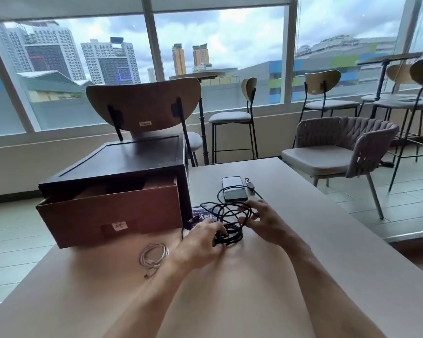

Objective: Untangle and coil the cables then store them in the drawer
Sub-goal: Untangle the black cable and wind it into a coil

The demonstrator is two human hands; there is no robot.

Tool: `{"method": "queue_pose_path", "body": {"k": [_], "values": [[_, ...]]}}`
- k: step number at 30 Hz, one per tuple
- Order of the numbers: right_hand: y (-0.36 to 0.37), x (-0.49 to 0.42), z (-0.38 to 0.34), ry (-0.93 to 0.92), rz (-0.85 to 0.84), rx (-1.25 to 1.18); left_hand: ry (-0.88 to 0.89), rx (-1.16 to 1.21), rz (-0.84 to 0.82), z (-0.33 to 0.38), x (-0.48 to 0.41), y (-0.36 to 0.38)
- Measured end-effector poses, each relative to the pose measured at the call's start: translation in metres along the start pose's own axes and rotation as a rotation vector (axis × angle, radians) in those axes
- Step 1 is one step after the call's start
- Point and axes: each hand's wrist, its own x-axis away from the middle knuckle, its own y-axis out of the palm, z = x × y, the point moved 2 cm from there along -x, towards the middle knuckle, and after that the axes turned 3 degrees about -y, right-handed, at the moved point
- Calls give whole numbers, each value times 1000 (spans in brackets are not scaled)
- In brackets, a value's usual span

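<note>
The drawer (108,215) sits along the table's (303,240) left edge, a coiled cable (154,253) before it and the tangled cable (232,234) to its right. Behind the tangle lies a phone (233,189), with a watch (250,186) just right of it.

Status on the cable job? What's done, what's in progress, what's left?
Done: the thin white cable lies coiled on the beige table, in front of the open brown wooden drawer.
In hand: the left hand and right hand both hold the tangled black cable, whose loops are loose and uneven.
Left: finish untangling and coiling the black cable, then put both cables in the drawer.
</note>
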Motion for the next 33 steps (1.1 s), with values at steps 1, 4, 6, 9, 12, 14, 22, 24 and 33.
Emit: {"method": "queue_pose_path", "body": {"k": [1,4,6,9,12,14,22,24,33], "values": [[-1,-2,1,0,-30,2,34,-25,19,3,-1,1],[-6,1,-1,52,-158,-102,77,-98,38,7,-4,2],[-11,5,-2,118,-272,-184,63,-35,35,1,-9,5],[-14,8,-1,161,-392,-138,37,108,55,-5,-15,7],[-9,8,-2,139,-207,-65,37,349,21,-4,-22,3],[-6,7,0,102,-21,-69,-2,546,7,-1,-24,-5],[-17,-2,-41,41,160,-297,-122,920,62,15,-43,-50],[-14,-4,-47,100,166,-320,-116,958,45,19,-48,-59],[-26,-4,-76,134,247,-147,-98,1004,248,30,-60,-65]]}}
